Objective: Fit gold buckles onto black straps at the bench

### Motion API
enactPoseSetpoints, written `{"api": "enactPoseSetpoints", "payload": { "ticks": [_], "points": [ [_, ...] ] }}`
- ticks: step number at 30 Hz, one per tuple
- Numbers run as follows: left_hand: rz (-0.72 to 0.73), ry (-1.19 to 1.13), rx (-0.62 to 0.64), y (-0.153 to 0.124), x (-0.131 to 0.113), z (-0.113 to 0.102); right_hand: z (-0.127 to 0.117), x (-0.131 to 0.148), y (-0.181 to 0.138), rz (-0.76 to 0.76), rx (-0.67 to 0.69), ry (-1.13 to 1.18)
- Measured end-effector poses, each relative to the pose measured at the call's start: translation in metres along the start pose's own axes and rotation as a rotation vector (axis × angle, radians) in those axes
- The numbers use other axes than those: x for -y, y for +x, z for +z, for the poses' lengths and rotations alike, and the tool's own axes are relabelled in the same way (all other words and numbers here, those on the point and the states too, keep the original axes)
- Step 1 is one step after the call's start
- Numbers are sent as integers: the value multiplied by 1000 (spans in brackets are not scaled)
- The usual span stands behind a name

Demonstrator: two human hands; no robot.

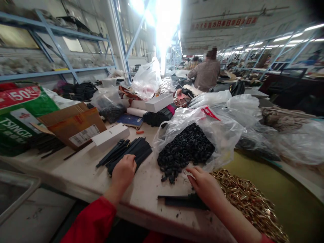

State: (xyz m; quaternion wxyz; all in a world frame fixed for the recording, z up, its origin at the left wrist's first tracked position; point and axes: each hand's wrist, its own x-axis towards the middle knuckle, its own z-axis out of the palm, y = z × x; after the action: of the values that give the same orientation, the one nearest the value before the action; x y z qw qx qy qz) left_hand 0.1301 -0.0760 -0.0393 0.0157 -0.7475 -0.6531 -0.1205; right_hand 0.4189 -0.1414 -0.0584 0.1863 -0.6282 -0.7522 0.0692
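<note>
My left hand (123, 172) rests curled on the near end of a pile of flat black straps (129, 151) lying on the worktable (83, 172). Its fingers are folded under, and what they grip is hidden. My right hand (206, 187) lies at the near edge of a heap of small black loops (186, 148) spilling from a clear plastic bag (222, 131). Its fingertips are bent down among the loops. A few black straps (183, 201) lie on the table partly under this hand's wrist. Gold metal buckles (249, 199) are heaped just right of it.
A white box (110, 135), an open cardboard carton (73, 125) and a green printed bag (19, 114) stand at the left. More plastic bags (148, 79) and boxes crowd the back. A person (206, 72) works farther down. Blue metal shelving (58, 50) lines the left wall.
</note>
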Motion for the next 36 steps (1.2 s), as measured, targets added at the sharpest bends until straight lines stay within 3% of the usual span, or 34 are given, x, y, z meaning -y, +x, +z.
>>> {"api": "enactPoseSetpoints", "payload": {
  "ticks": [3,7,10,15,17,22,30,32,36],
  "points": [
    [3,-87,41,-16,-11,-5,12,9,23,27,63,52],
    [166,-443,305,-52,-36,-9,23,9,35,70,70,130],
    [143,-587,439,-71,-52,-14,21,4,29,108,67,228],
    [93,-728,496,-86,-68,-26,5,8,-3,234,93,429],
    [61,-814,507,-90,-73,-30,-1,15,-20,335,114,626],
    [-56,-1074,621,-102,-80,-35,-7,30,-58,670,68,1386],
    [-153,-1273,850,-117,-106,-25,-6,52,-81,835,40,1848],
    [-119,-1236,830,-115,-113,-24,-7,58,-84,826,42,1897],
    [64,-901,627,-112,-116,-30,-5,62,-88,809,-5,1814]
  ]
}}
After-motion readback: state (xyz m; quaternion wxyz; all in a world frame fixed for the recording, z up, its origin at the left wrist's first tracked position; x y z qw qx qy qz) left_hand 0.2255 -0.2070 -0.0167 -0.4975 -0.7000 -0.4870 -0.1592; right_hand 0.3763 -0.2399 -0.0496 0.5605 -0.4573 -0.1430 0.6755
